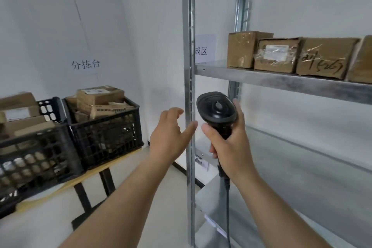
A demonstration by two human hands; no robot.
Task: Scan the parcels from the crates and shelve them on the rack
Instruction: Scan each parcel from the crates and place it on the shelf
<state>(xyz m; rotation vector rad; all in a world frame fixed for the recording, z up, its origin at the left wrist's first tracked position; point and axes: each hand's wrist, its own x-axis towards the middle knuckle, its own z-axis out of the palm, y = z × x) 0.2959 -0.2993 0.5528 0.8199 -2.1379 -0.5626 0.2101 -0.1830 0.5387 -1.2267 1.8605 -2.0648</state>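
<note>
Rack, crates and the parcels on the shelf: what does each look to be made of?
Rack: grey metal, probably galvanised steel, with a dull mottled sheen and slotted uprights.
Crates: black moulded plastic by the look, with lattice walls.
Parcels: brown corrugated cardboard, wrapped in clear glossy tape that wrinkles and glints; one bears black marker writing.

You've got even, soft indoor light w/ faint shadows, slight motion blur overall, and wide-angle bending toward frame edges.

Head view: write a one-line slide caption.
Right hand grips the scanner, left hand open and empty, between parcel-filled crates and the rack holding shelved parcels.
</note>
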